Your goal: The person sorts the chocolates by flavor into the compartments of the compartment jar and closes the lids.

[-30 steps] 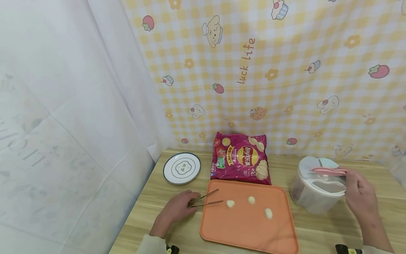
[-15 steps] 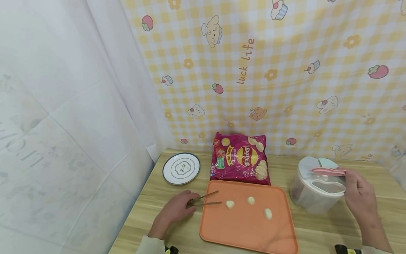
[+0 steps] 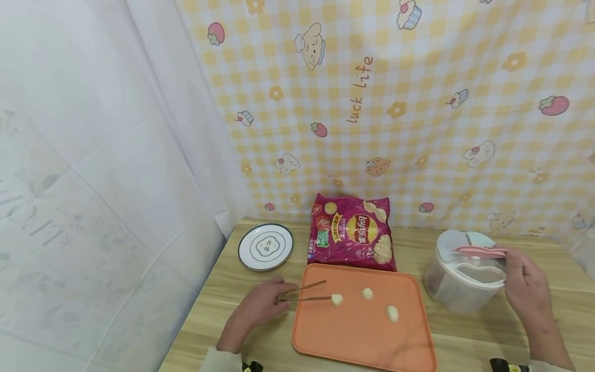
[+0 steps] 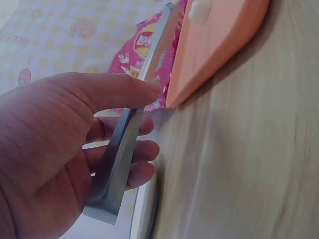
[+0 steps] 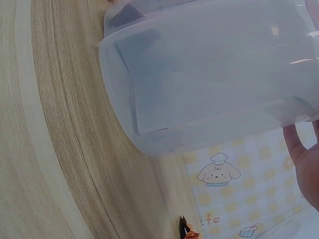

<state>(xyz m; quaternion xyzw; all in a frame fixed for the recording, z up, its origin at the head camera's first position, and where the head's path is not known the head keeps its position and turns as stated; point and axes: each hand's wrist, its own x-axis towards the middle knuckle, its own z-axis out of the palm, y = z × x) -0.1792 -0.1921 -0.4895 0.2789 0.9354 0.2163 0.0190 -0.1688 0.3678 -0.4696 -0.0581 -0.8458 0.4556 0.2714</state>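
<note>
- Fingers of the left hand (image 3: 257,309) are curled around a pair of metal tongs (image 3: 304,292), with the thumb on top and the other fingers below, as the left wrist view (image 4: 119,159) shows.
- Tongs are thin, flat and grey-brown, with two arms a little apart; the lower tip touches the nearest pale food piece (image 3: 337,299).
- This small, rounded, cream-white piece lies on the left part of the orange tray (image 3: 362,346); in the left wrist view it sits near the tray edge (image 4: 199,10).
- Two more pale pieces lie on the same tray, one in the middle (image 3: 368,294) and one further right (image 3: 392,313), well apart from each other.
- The tray is smooth plastic, rectangular with round corners and a low raised rim.
- The right hand (image 3: 527,289) grips the pink lid flap (image 3: 481,251) of a clear plastic container (image 3: 457,287) with curled fingers.
- The container is round and cloudy-transparent, with a white lid; it stands on the wooden table (image 3: 260,356), just right of the tray.
- A glossy magenta chip bag (image 3: 353,232) lies behind the tray, touching its far edge.
- A round white plate (image 3: 266,247) with a dark rim rests at the far left of the table.
</note>
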